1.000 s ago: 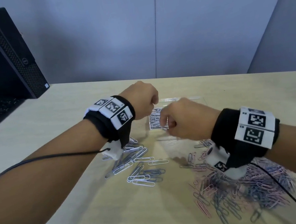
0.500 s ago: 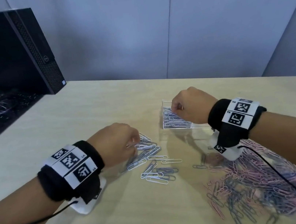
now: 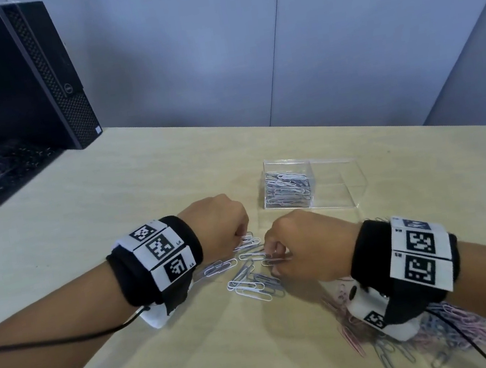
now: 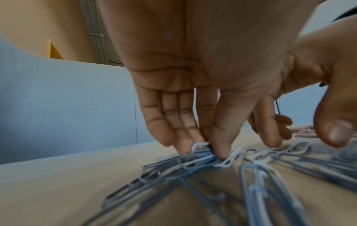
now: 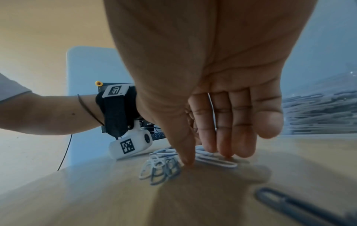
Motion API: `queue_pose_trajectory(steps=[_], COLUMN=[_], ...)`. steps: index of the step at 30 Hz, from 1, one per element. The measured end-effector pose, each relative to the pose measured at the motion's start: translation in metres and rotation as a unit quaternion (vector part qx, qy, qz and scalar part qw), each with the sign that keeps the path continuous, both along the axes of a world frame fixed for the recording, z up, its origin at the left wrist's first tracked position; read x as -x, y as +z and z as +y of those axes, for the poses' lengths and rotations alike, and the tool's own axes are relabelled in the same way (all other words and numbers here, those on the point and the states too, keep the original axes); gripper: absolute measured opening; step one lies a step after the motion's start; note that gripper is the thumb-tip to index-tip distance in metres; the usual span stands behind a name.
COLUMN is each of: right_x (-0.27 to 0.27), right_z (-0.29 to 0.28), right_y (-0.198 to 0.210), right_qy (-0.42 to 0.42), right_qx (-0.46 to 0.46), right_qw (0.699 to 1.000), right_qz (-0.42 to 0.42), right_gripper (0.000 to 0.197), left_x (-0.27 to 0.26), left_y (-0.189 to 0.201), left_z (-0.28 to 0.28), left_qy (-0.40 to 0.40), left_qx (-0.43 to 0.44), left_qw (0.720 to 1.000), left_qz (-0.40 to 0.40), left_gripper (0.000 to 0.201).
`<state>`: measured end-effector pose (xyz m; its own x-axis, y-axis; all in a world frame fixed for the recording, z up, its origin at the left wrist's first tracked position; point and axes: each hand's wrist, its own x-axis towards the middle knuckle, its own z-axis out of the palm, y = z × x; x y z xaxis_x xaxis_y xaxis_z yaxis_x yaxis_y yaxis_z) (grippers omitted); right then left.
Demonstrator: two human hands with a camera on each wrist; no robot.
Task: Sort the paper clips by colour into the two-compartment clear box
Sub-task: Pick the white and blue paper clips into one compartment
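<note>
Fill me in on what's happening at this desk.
A person is sorting paper clips by colour into a clear box. Its left compartment holds white and blue clips; the right one looks empty. The left hand pinches several clips from the small white-and-blue pile, and the right hand has its fingertips down on that pile. A mixed pink-and-blue heap waits at the right.

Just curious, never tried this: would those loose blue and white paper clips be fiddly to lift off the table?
Probably. The paper clips lie flat and thin on the table, so fingertips likely must pinch or slide them. They overlap, so several may snag and lift together. They look light.
</note>
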<state>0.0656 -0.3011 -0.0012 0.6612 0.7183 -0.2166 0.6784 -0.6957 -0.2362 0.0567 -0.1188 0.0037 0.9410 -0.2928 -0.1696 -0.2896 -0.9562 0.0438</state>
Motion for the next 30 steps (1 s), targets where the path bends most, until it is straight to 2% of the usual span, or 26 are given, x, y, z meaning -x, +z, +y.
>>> queue_pose_trajectory(steps=[5, 15, 21, 30], right_x=[-0.001, 0.001, 0.005, -0.005], right_z=[0.003, 0.004, 0.004, 0.021], right_y=[-0.001, -0.002, 0.0, 0.004], right_qy=[-0.011, -0.022, -0.028, -0.072], right_qx=[-0.007, -0.006, 0.009, -0.048], right_qw=[1.0, 1.0, 1.0, 0.996], right_qz=[0.01, 0.005, -0.003, 0.006], right_gripper=[0.012, 0.014, 0.025, 0.025], left_x=[-0.001, 0.01, 0.017, 0.014], left_y=[0.0, 0.01, 0.025, 0.038], left_z=[0.001, 0.021, 0.032, 0.022], left_qy=[0.008, 0.038, 0.049, 0.046], left_qx=[0.011, 0.091, 0.121, 0.138], left_qw=[1.0, 0.994, 0.989, 0.986], left_qz=[-0.005, -0.045, -0.069, -0.088], left_gripper=[0.01, 0.01, 0.009, 0.008])
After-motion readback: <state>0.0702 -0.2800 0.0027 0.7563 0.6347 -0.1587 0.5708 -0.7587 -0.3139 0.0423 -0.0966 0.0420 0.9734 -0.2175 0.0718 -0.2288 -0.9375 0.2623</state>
